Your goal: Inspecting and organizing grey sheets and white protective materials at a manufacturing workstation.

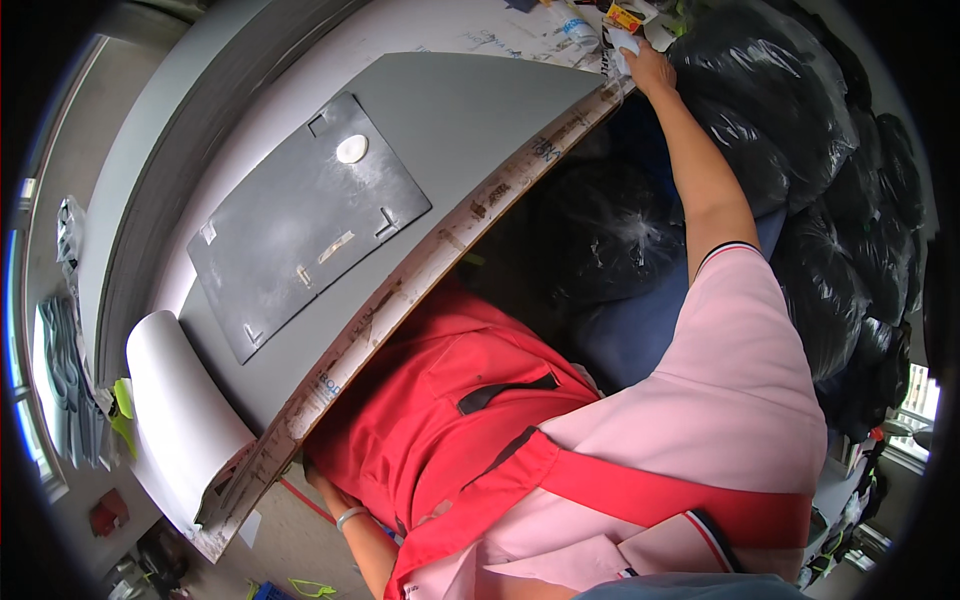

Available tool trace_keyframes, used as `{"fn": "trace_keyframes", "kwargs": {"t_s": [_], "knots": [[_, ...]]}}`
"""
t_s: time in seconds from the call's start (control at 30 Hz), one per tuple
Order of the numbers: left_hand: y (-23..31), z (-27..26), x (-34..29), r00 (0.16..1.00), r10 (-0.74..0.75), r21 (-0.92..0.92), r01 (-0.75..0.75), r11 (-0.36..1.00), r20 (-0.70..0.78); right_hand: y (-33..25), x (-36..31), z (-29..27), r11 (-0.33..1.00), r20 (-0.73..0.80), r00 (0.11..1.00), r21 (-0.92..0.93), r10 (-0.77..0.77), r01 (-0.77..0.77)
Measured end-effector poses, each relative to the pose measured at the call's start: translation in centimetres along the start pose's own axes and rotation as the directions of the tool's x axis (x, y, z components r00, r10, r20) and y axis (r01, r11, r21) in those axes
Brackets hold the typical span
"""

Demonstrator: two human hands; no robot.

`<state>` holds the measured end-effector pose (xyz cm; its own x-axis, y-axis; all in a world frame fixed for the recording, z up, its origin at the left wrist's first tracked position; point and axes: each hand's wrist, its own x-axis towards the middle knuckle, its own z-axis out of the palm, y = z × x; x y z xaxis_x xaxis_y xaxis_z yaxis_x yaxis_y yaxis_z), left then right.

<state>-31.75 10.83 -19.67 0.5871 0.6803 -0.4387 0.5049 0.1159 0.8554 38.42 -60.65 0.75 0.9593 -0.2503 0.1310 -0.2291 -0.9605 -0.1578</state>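
Note:
My right arm stretches to the far right corner of the table [480,35]. There my right hand [652,70] is closed around a small white piece [622,48], perhaps paper or plastic, beside a yellow and red packet [624,17]. Low at the near left, my left hand [325,492] hangs by the table edge, its fingers hidden. A dark grey flat board [290,230] with tape marks and chalky smears lies on grey fabric [480,105]. On the board rests a white oval piece [352,149], like tailor's chalk.
A white paper roll [180,390] lies at the table's left end. Thick stacked grey fabric layers [170,150] curve along the far side. Black plastic bags [770,100] pile up on the right, with another bag [610,230] below the worn table edge [400,290].

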Motion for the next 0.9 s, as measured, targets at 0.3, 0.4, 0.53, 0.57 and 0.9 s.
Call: {"fn": "trace_keyframes", "kwargs": {"t_s": [0.3, 0.4, 0.53, 0.57, 0.9], "knots": [[0.4, -1.2, -1.5, 1.000, -0.006, 0.028, 0.006, 1.000, -0.004, 0.7, 1.7, 0.1, 0.453, 0.048, 0.975, 0.880, 0.217, -0.144], [0.0, 0.4, 0.3, 0.999, -0.003, 0.005, 0.003, 1.000, 0.049, 5.3, 5.1, -0.5, 0.144, -0.089, 0.986, 0.987, 0.139, 0.069], [-0.9, 0.9, 0.5, 0.998, 0.007, -0.019, -0.005, 1.000, 0.069, 6.8, 7.3, -1.9, -0.131, 0.082, 0.991, 0.987, -0.108, -0.096], [-0.5, 0.8, 0.4, 0.998, 0.008, -0.008, -0.008, 1.000, 0.066, 7.0, 6.6, -1.0, -0.125, 0.131, 0.981, 0.981, -0.141, -0.149], [-0.2, -0.4, -0.4, 1.000, 0.007, 0.015, -0.007, 1.000, 0.028, 0.9, 2.1, -0.6, 0.352, 0.090, 0.996, 0.932, -0.004, -0.083]]}}
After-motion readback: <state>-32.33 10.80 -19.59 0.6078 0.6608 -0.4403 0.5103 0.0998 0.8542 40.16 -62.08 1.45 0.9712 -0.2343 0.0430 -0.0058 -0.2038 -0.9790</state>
